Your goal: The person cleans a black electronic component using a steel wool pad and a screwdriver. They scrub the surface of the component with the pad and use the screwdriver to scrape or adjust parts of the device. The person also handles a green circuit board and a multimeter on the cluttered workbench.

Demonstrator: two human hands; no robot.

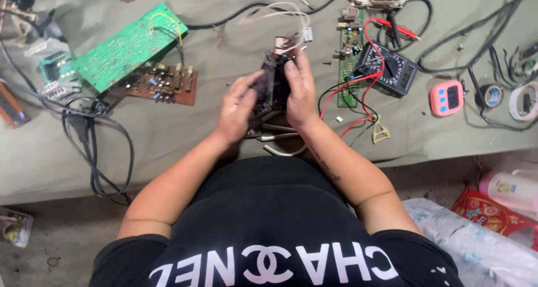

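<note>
We hold a small dark circuit board (273, 85) up between both hands, just above the worktop (168, 130), white wires trailing from its top. It looks light, stiff and fragile, best taken by its edges. Our left hand (236, 108) keeps a narrow grip on its left edge; our right hand (300, 94) clasps the right side. Near it lie a multimeter (386, 67), a narrow green board (348, 57), and a large green board (129, 46) well apart.

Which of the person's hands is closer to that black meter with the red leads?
The right hand. It sits just left of the black meter in the picture; the left hand lies farther away, beyond the dark board both hold.
</note>
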